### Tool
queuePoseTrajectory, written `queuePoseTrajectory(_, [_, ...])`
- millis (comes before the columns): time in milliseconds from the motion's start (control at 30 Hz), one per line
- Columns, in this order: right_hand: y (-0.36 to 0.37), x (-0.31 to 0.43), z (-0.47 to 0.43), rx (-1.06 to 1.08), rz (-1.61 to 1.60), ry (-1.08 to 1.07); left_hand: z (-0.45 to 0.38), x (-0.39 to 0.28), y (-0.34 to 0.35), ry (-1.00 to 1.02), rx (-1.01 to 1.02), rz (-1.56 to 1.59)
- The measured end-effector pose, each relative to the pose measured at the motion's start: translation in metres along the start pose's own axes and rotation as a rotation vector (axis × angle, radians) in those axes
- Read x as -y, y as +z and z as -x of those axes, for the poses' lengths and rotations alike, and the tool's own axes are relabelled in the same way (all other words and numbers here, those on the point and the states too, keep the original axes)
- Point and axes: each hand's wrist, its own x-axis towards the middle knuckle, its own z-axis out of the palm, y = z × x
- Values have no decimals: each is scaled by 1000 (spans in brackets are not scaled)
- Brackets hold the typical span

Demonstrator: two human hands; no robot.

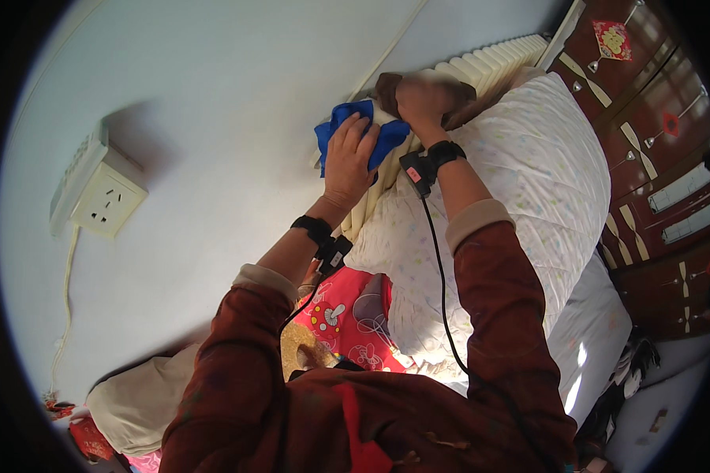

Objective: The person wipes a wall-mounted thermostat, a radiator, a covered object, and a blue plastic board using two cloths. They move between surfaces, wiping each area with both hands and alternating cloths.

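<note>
My left hand (pixel 350 156) lies over a bunched blue cloth (pixel 393 142), fingers curved onto it, at the near end of a cream column radiator (pixel 485 66). Just right of it, my right hand (pixel 421 106) is closed at a brown cloth (pixel 389 91) lying over the top of the radiator. A blurred patch covers part of the right hand's fingers, so their exact grip is hidden. Each wrist wears a black strap with a small box and a cable.
A white quilted bedcover (pixel 526 159) is heaped against the radiator. Below it shows red printed fabric (pixel 346 313). A wall socket box (pixel 107 198) juts from the wall at left, its cord hanging down. Dark red cabinets (pixel 639 148) stand at right; a beige cushion (pixel 136 408) is lower left.
</note>
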Motion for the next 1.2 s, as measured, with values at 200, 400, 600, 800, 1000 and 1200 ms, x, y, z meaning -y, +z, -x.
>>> queuePoseTrajectory(200, [1,23,14,-229,-22,71,84,2,-1,-127,-78,271])
queuePoseTrajectory(400, [-18,19,4,13,350,-79,166,39,33,-1569,-341,1782])
queuePoseTrajectory(600, [-27,18,7,-411,244,-207,122,53,69,-1420,-643,1880])
queuePoseTrajectory(800, [-23,16,4,-719,131,-431,107,37,118,-1585,-573,1577])
queuePoseTrajectory(1000, [-33,19,6,-239,341,-213,187,100,201,-932,-213,1008])
queuePoseTrajectory(1200, [-21,4,7,-482,300,-322,238,121,210,-581,427,-103])
